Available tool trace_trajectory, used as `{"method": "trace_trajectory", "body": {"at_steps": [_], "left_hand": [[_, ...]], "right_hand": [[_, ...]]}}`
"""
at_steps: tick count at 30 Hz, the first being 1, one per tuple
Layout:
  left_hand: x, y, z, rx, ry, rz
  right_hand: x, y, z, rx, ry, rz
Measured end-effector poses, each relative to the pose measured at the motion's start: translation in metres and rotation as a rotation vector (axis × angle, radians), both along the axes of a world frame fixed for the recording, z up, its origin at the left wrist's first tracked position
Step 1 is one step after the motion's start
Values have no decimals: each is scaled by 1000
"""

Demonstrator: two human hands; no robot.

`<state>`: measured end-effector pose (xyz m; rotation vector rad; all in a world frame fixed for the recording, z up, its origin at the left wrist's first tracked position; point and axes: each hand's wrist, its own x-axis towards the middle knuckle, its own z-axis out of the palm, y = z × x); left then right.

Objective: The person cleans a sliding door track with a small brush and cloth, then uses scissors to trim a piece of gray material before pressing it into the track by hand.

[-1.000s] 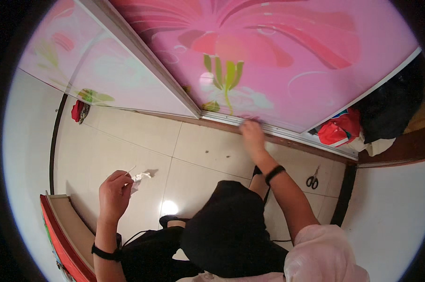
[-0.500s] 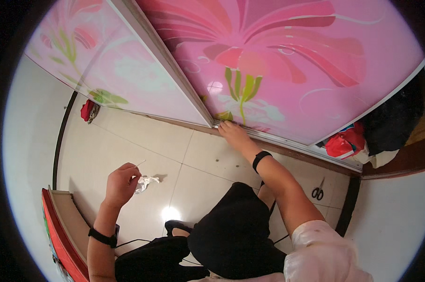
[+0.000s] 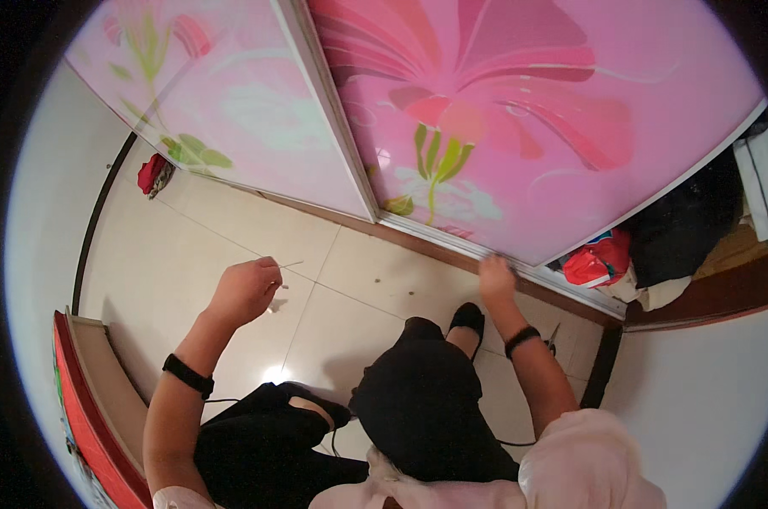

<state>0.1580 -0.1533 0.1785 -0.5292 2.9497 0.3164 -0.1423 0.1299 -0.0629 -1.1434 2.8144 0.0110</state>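
My left hand (image 3: 246, 290) is held over the tiled floor, its fingers pinched on a thin pale stick (image 3: 292, 263) that points right. A bit of the crumpled white tissue (image 3: 274, 304) shows past its fingers, mostly hidden. My right hand (image 3: 497, 278) is at the bottom rail (image 3: 460, 243) of the pink flowered sliding door (image 3: 520, 187). Motion smears its fingers, so I cannot tell whether they hold anything. Left of that door, a second flowered panel (image 3: 257, 127) overlaps it along a white upright frame (image 3: 333, 110).
At the right, the cabinet opening shows a red packet (image 3: 598, 259) and dark cloth (image 3: 685, 229). Scissors (image 3: 554, 339) lie partly behind my right wrist. A red bundle (image 3: 152, 174) rests at the far left, and a red-edged box (image 3: 104, 407) stands near left.
My right hand has moved right along the rail, away from the joint between the panels. My left hand has shifted right and up with the stick. The view has tilted slightly.
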Motion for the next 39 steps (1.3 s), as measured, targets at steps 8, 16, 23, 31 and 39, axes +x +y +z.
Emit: {"method": "trace_trajectory", "body": {"at_steps": [8, 16, 23, 31, 39], "left_hand": [[-9, -1, -5, -60, 1, -60], [-18, 10, -12, -78, -112, -65], [-6, 6, -17, -78, -207, -27], [-11, 11, -13, -80, -151, -91], [-18, 18, -7, -70, -103, -100]], "right_hand": [[19, 47, 63, -215, -116, 178], [2, -88, 6, -496, 192, 541], [2, -38, -18, -514, 274, 397], [-34, 84, -2, -271, 198, 113], [-70, 273, 19, 463, 90, -506]]}}
